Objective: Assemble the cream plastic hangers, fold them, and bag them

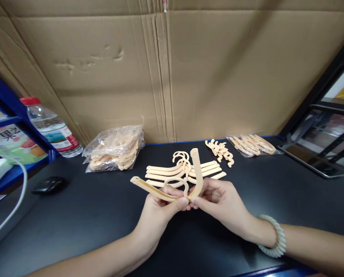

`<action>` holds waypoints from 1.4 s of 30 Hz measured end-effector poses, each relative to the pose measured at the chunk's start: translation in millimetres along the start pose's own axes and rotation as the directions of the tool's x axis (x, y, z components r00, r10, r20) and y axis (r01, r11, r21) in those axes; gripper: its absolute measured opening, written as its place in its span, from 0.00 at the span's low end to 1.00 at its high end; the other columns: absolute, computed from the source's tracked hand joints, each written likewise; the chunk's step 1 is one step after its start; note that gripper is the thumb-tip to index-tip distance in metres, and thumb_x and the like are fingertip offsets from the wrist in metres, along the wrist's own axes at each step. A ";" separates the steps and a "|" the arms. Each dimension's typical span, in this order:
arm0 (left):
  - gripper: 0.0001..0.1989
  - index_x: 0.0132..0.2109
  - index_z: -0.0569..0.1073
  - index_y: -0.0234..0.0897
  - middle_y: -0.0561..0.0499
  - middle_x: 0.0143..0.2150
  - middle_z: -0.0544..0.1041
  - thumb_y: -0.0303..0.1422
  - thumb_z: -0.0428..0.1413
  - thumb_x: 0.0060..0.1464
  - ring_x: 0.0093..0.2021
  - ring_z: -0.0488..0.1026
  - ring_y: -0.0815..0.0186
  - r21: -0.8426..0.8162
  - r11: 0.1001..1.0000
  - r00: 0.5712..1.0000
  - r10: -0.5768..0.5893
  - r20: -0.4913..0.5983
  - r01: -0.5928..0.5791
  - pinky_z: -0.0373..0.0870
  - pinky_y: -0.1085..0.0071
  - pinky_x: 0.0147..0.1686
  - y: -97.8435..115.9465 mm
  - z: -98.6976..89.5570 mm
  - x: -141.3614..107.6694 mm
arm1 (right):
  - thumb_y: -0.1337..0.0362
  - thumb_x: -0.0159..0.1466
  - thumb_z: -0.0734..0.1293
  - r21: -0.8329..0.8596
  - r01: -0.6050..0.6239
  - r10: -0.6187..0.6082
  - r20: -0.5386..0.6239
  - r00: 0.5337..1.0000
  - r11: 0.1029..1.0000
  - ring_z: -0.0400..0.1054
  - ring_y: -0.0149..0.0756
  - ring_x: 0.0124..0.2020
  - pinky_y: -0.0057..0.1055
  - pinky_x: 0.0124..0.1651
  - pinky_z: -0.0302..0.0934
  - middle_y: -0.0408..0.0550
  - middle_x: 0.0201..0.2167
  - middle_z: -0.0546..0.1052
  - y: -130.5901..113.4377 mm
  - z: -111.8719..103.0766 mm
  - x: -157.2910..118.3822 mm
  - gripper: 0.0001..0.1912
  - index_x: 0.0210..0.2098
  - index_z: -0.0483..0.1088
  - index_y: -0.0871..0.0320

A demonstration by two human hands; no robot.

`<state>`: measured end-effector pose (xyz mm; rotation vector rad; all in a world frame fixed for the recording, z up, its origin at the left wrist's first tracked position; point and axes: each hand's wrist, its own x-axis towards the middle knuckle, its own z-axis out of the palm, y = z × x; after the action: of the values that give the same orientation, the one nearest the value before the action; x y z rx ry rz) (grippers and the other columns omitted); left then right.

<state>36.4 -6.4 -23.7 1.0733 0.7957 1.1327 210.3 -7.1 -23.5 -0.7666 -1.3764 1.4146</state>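
Note:
Between my two hands is a cream plastic folding clothes hanger (199,173), its hook curving up and to the left. My left hand (163,213) pinches the left arm close to the centre joint. The right arm, tilted steeply upward, is gripped near the same joint by my right hand (218,200). My thumbs almost meet at the joint, and the fingers behind are partly hidden. Just beyond my hands, several similar hangers (163,169) lie overlapped on the black table (102,223), with their hooks bunched in the middle.
Behind the hangers lies a pile of loose hooks (220,151). A bag of hanger parts (114,148) sits left, another bag (251,144) right. Further left are a water bottle (55,129) and a black mouse (49,185). A tablet (310,161) lies right; cardboard (218,77) stands behind.

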 end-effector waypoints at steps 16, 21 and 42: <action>0.14 0.32 0.74 0.33 0.55 0.29 0.76 0.33 0.70 0.40 0.30 0.76 0.70 0.117 0.974 0.974 -0.179 -0.140 0.196 0.75 0.77 0.34 30.3 -35.1 16.7 | 0.61 0.56 0.73 -0.404 -0.007 0.076 0.153 0.985 0.915 0.70 0.28 0.24 0.26 0.28 0.66 0.43 0.26 0.75 -34.3 -83.8 28.1 0.10 0.30 0.72 0.60; 0.11 0.31 0.78 0.34 0.52 0.30 0.77 0.33 0.70 0.40 0.31 0.76 0.68 0.290 0.932 0.975 -0.224 -0.003 0.216 0.74 0.76 0.34 46.3 -56.6 31.1 | 0.60 0.56 0.73 -0.738 0.158 0.099 0.292 0.951 0.656 0.70 0.31 0.29 0.27 0.33 0.63 0.45 0.28 0.77 -43.6 -102.0 33.3 0.09 0.31 0.75 0.60; 0.07 0.39 0.78 0.40 0.44 0.53 0.74 0.26 0.57 0.56 0.56 0.68 0.53 0.695 -0.026 0.675 0.217 0.706 -0.719 0.67 0.56 0.55 37.3 -74.6 34.4 | 0.64 0.60 0.68 -0.811 0.358 -0.007 0.400 0.916 0.463 0.67 0.41 0.51 0.36 0.47 0.67 0.53 0.51 0.71 -25.4 -108.6 34.5 0.05 0.29 0.74 0.57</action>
<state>-34.2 48.3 -11.0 2.8873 0.7721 0.7502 304.9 59.9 -9.7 -0.9701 -2.4633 0.5602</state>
